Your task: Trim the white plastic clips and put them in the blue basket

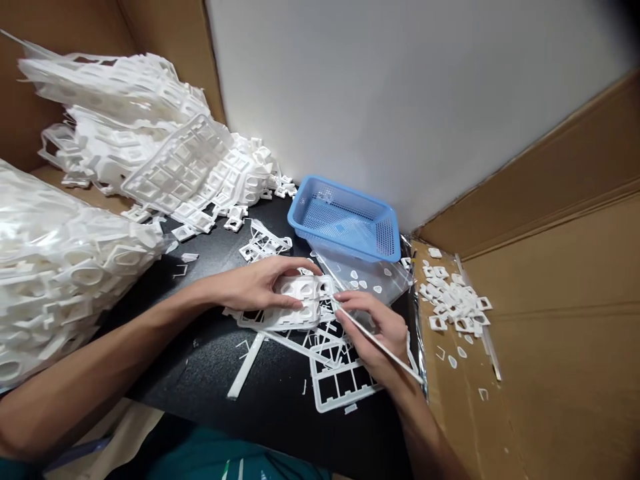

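Note:
My left hand (263, 280) lies over a white die-cut sheet (300, 300) with rows of holed pieces, thumb and fingers gripping it from both sides. At the sheet's right end, my right hand (375, 327) pinches with thumb and fingertips. A long thin white strip (387, 352) runs out of that pinch along the hand towards the lower right. Whether the strip is still joined to the sheet I cannot tell. Beneath both hands lies a punched-out white lattice frame (337, 403), partly covered by scraps.
A blue perforated basket (345, 250) stands against the wall. Left are a heap of white sheets (175, 167) and a clear bag (65, 280) full of white pieces. Small holed pieces (455, 300) are piled on the cardboard at right. A flat white stick (246, 367) lies on the black surface.

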`<action>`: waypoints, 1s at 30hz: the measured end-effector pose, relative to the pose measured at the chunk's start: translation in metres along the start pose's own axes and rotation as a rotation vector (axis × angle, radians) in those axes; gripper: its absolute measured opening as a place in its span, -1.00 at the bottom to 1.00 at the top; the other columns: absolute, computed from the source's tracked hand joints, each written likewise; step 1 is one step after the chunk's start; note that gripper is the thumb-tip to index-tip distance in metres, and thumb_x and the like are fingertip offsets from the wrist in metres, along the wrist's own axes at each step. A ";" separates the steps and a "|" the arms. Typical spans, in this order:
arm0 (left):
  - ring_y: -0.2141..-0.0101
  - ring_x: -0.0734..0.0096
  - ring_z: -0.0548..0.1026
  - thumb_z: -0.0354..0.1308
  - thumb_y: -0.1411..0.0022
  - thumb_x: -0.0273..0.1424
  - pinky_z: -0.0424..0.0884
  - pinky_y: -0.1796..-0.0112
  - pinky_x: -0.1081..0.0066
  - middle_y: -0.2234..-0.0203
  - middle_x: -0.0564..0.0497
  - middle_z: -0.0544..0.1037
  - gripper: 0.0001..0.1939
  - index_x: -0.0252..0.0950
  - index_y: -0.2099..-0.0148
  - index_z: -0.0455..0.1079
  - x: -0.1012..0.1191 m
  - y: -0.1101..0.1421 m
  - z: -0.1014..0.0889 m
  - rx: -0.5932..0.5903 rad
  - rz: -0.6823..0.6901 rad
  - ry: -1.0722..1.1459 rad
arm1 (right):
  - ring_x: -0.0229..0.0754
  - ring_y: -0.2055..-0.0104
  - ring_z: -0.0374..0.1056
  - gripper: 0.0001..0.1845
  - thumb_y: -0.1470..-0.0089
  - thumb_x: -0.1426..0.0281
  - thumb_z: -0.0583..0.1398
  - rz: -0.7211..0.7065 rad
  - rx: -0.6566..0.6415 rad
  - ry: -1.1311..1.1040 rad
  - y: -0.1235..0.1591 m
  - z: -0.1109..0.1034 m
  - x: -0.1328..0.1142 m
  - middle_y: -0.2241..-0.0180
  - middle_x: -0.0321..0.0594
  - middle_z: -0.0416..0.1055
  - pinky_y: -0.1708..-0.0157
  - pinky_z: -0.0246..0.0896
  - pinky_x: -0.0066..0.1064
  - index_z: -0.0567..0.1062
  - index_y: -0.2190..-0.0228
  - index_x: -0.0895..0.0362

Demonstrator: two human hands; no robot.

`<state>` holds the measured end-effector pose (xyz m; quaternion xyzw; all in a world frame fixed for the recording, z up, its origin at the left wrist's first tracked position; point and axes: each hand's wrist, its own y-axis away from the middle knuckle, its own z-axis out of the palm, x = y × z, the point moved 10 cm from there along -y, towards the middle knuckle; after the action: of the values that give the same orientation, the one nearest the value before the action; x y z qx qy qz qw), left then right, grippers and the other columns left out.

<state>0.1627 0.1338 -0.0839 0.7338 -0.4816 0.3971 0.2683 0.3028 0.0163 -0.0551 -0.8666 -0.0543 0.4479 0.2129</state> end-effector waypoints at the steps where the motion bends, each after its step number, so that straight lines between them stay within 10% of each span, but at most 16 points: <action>1: 0.28 0.37 0.48 0.33 -0.31 -0.22 0.31 0.27 0.44 0.08 -0.07 0.58 -0.42 -0.21 -0.32 0.37 0.000 0.000 0.000 0.001 0.003 0.002 | -0.06 0.02 0.57 -0.95 -0.26 0.45 0.30 -0.007 -0.037 -0.022 -0.001 0.005 -0.002 0.08 -0.14 0.63 -0.03 0.49 -0.17 0.58 0.22 0.07; 18: 0.66 0.53 0.21 0.23 -0.19 -0.40 0.07 0.60 0.47 0.64 0.12 0.44 -0.50 -0.35 -0.18 0.57 0.015 0.001 0.009 0.042 0.137 -0.134 | -0.07 -0.05 0.56 -0.84 -0.29 0.49 0.28 -0.098 -0.207 0.039 -0.004 0.028 -0.020 0.01 -0.11 0.62 -0.07 0.52 -0.16 0.63 0.12 0.08; 30: 0.65 0.47 0.32 0.23 -0.31 -0.36 0.23 0.55 0.42 0.59 0.07 0.53 -0.49 -0.35 -0.29 0.48 0.019 0.002 0.016 0.000 0.181 -0.148 | -0.12 -0.02 0.56 -0.85 -0.30 0.46 0.29 -0.040 -0.275 0.028 -0.011 0.029 -0.015 0.01 -0.18 0.61 -0.08 0.50 -0.17 0.65 0.13 0.04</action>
<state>0.1705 0.1112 -0.0760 0.7147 -0.5642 0.3644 0.1950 0.2713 0.0309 -0.0543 -0.8927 -0.1293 0.4197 0.1014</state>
